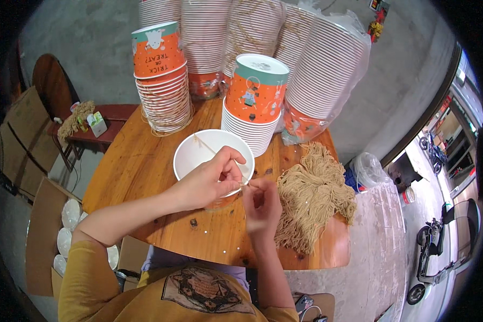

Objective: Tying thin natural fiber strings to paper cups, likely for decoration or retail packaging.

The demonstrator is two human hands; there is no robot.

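A paper bucket (187,156), white inside, stands upright on the wooden table in front of me. A thin tan cord (205,145) runs from its far left rim across the opening toward my fingers. My left hand (212,180) reaches over the bucket, its fingers closed in a pinch at the near right rim. Right beside it, just outside the rim, my right hand (263,204) also pinches the cord's end. The fingertips nearly meet, and the cord between them is mostly hidden. A heap of loose tan cords (311,198) lies right of my right hand.
Behind the bucket stands an upside-down stack of orange and green buckets (255,99); another stack (163,102), with cords hanging from it, is at left. Tall plastic-wrapped stacks (324,64) line the back. White specks dot the table (172,228). A cardboard box (45,231) sits low at left.
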